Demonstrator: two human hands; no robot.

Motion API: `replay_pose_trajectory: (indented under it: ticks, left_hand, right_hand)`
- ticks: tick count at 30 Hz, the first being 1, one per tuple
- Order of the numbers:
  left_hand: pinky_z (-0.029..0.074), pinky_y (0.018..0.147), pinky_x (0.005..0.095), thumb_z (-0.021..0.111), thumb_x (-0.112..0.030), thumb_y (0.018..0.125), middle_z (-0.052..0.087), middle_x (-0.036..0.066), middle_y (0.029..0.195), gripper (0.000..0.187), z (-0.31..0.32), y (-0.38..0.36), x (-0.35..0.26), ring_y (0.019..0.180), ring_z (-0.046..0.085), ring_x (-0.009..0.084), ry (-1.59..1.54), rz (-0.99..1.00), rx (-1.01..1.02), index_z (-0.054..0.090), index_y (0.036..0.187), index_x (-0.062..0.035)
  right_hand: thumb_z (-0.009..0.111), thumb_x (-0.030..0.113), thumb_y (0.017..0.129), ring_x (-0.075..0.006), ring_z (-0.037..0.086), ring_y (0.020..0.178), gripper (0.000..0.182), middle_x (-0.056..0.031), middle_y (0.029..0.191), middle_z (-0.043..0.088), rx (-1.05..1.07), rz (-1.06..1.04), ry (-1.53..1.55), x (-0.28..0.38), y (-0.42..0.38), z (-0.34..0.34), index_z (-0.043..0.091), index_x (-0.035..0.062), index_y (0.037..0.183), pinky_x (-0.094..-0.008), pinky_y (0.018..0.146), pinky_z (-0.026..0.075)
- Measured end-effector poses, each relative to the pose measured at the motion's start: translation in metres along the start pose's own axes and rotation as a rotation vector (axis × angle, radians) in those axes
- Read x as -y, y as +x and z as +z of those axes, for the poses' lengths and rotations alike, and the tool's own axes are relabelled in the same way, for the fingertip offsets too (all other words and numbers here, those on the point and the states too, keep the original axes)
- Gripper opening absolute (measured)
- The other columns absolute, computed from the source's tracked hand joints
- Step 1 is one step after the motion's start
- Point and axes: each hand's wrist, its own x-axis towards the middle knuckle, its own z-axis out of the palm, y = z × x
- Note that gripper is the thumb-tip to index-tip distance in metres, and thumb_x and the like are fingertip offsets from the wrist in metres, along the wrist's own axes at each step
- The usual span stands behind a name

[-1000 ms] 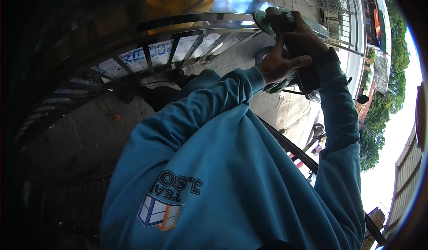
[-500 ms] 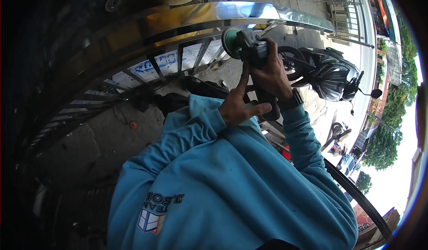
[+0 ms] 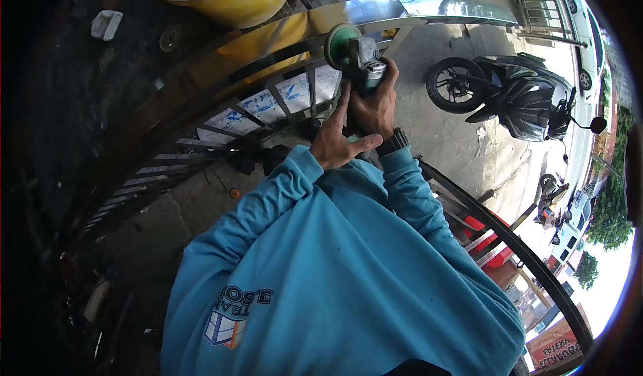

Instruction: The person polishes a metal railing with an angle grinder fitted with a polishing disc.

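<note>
An angle grinder [image 3: 367, 59] with a green disc [image 3: 341, 46] is held out in front of my chest. My right hand [image 3: 376, 104], dark watch at its wrist, wraps around the grinder's body just behind the head. Lower down, my left hand [image 3: 333, 141] holds the dark rear part of the tool, index finger stretched along it and thumb out to the side. The disc overlaps the lower edge of a curved, shiny metal rail [image 3: 385, 11] in this view. Below that rail run several metal bars [image 3: 278, 99] of the same frame.
A yellow bucket [image 3: 258, 4] stands beyond the rail, near a small round disc [image 3: 169, 39] and a whitish scrap [image 3: 106, 25]. A black motorcycle [image 3: 526, 98] is parked to the right. Another dark curved bar [image 3: 516, 242] passes by my right arm. An orange ring [image 3: 235, 193] lies on the floor.
My view has shifted, bringing more of the bucket and motorcycle into sight. Both hands have moved up and left with the grinder, and its disc now overlaps the rail more.
</note>
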Motion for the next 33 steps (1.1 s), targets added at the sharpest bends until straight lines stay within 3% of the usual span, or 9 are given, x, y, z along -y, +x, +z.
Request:
replay_pose_trajectory:
  ticks: [9, 12, 17, 23, 25, 29, 33]
  left_hand:
    - [0.032, 0.116, 0.0429, 0.082, -0.048, 0.074, 0.02, 0.034, 0.154, 0.13, 0.007, 0.002, -0.007, 0.143, 0.03, 0.043, -0.009, -0.004, -0.037, -0.008, 0.155, 0.0003]
    - [0.03, 0.117, 0.0431, 0.081, -0.048, 0.075, 0.02, 0.034, 0.155, 0.129, 0.01, -0.003, -0.007, 0.144, 0.029, 0.0427, -0.02, -0.008, -0.052, -0.008, 0.156, -0.0012]
    - [0.027, 0.117, 0.0425, 0.08, -0.047, 0.076, 0.019, 0.033, 0.156, 0.127, 0.002, 0.007, -0.013, 0.145, 0.026, 0.0414, -0.038, -0.094, 0.005, -0.008, 0.156, -0.0024]
    - [0.028, 0.117, 0.0431, 0.079, -0.047, 0.076, 0.019, 0.032, 0.156, 0.127, 0.008, 0.008, -0.01, 0.144, 0.028, 0.0417, -0.051, -0.052, -0.004, -0.008, 0.156, -0.0034]
    - [0.033, 0.116, 0.044, 0.081, -0.052, 0.073, 0.021, 0.035, 0.154, 0.132, 0.006, 0.007, -0.006, 0.141, 0.032, 0.0468, 0.026, 0.018, -0.033, -0.008, 0.155, -0.0005]
    - [0.029, 0.117, 0.0439, 0.078, -0.052, 0.076, 0.022, 0.034, 0.154, 0.127, 0.007, 0.021, -0.002, 0.142, 0.032, 0.044, 0.094, -0.031, 0.0, -0.008, 0.157, -0.0049]
    - [0.032, 0.115, 0.0443, 0.077, -0.054, 0.076, 0.023, 0.036, 0.152, 0.127, 0.009, 0.028, -0.002, 0.141, 0.032, 0.0453, 0.118, -0.038, 0.035, -0.007, 0.157, -0.006]
  right_hand:
    - [0.077, 0.024, 0.081, -0.0498, 0.067, 0.091, 0.078, -0.0303, 0.104, 0.065, 0.004, -0.014, 0.095, -0.004, 0.007, -0.001, 0.025, 0.0108, 0.138, -0.0517, 0.075, 0.054]
    - [0.078, 0.023, 0.081, -0.0443, 0.068, 0.093, 0.079, -0.0268, 0.104, 0.066, 0.034, -0.032, 0.123, -0.008, 0.001, 0.001, 0.027, 0.0111, 0.139, -0.0483, 0.078, 0.054]
    - [0.078, 0.023, 0.081, -0.0479, 0.068, 0.093, 0.08, -0.0313, 0.105, 0.065, 0.008, 0.066, 0.127, -0.001, 0.009, -0.002, 0.024, 0.0098, 0.139, -0.0498, 0.078, 0.054]
    - [0.079, 0.025, 0.081, -0.0457, 0.068, 0.095, 0.08, -0.0288, 0.105, 0.065, -0.014, 0.015, 0.136, -0.01, 0.008, -0.001, 0.025, 0.0107, 0.139, -0.048, 0.079, 0.055]
    - [0.079, 0.025, 0.08, -0.0439, 0.069, 0.096, 0.081, -0.0274, 0.106, 0.066, -0.007, 0.009, 0.126, -0.008, 0.006, 0.001, 0.026, 0.0118, 0.14, -0.0472, 0.08, 0.055]
    - [0.078, 0.026, 0.081, -0.0452, 0.069, 0.089, 0.079, -0.0284, 0.101, 0.067, -0.056, 0.11, 0.076, -0.012, 0.014, -0.006, 0.025, 0.0108, 0.138, -0.0481, 0.074, 0.056]
    - [0.078, 0.025, 0.081, -0.0453, 0.07, 0.086, 0.079, -0.0276, 0.098, 0.067, -0.078, 0.071, 0.063, -0.01, 0.017, -0.01, 0.025, 0.0107, 0.138, -0.0477, 0.072, 0.056]
